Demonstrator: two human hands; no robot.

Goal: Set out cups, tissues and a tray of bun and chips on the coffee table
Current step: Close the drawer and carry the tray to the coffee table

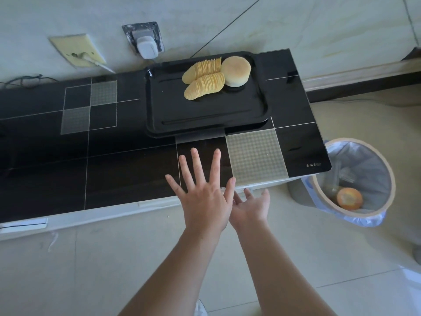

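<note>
Both hands hover empty over the table's near edge, left hand with fingers spread flat, right hand open, palm up. The tray with bun and chips sits beyond them; lifting it by its sides looks next.

A black rectangular tray is lying flat on the glossy black coffee table, carrying a round pale bun touching two fanned rows of chips.
</note>
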